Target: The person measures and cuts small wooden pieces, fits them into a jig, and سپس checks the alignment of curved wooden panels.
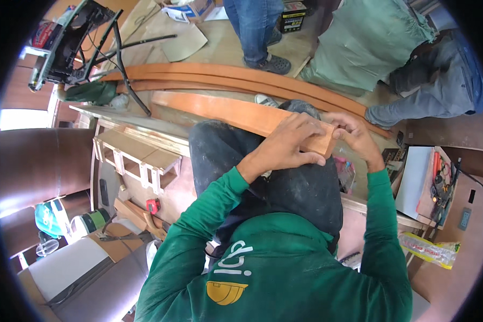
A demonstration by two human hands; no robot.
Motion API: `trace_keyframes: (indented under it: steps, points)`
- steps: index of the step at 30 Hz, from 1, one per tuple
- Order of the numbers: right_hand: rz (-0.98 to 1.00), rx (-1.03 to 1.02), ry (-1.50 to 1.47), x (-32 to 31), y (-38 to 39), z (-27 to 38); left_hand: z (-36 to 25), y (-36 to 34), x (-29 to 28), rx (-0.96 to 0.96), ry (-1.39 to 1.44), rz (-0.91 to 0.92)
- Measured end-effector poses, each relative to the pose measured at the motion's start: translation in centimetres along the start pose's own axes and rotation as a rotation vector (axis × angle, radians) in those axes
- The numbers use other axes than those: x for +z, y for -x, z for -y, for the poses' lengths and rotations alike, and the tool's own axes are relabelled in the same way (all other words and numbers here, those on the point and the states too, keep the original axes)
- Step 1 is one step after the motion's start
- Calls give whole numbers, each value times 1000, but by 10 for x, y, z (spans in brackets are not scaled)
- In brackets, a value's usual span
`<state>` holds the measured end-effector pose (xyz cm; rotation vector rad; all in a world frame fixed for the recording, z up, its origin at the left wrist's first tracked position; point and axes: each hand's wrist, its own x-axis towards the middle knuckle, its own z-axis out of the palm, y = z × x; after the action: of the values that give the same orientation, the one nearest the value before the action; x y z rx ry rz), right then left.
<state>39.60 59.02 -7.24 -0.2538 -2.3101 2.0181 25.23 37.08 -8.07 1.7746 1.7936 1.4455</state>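
A long orange-brown wooden plank [220,111] lies across my raised knees, its squared end to the right. My left hand [292,140] is closed over the plank close to that end, fingers across the top and thumb along the near side. At the end face, my right hand [355,137] has its fingers curled, with thumb and fingertips against the plank's end corner. Whether anything small is between those fingertips cannot be made out.
Long curved wooden strips [214,70] lie beyond my knees. A person's legs in jeans [253,27] stand behind them; another person's leg [429,104] is at right. A black metal frame [91,48] stands far left, and a tool box [440,182] is at right. A red tape measure [153,206] lies lower left.
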Motion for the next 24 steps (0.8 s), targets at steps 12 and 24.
trace_keyframes:
  steps: [12,24]
  points:
    - [-489,11,-770,75,21,-53,9,-50,-1,-256,33,276]
    - [-526,49,-956,87,25,-54,1,-62,-5,-483,95,493]
